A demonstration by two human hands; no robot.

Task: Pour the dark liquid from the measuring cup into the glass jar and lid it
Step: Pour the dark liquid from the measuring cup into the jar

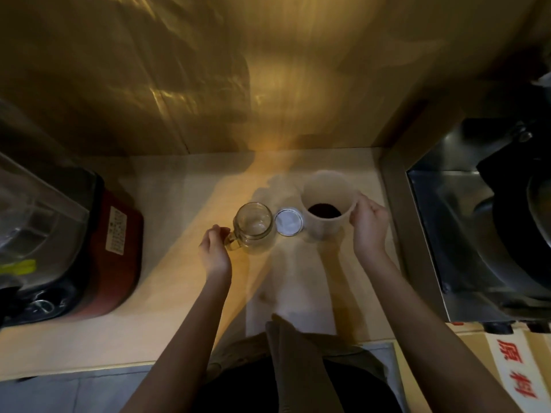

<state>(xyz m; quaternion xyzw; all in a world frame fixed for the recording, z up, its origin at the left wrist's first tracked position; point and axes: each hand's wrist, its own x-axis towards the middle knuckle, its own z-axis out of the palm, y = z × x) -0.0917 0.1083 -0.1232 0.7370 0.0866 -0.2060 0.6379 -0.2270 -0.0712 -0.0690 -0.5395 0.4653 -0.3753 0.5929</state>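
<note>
A clear glass jar with a side handle stands empty and upright on the pale counter. My left hand pinches its handle from the left. A round white lid lies flat just right of the jar. Beyond the lid stands a translucent white measuring cup with dark liquid at its bottom. My right hand grips the cup's right side near the rim. Both vessels rest on the counter.
A red and black blender base with a clear pitcher fills the left side. A steel sink holding a dark pan lies at right. A cardboard box with red characters sits at the lower right. A wall backs the counter.
</note>
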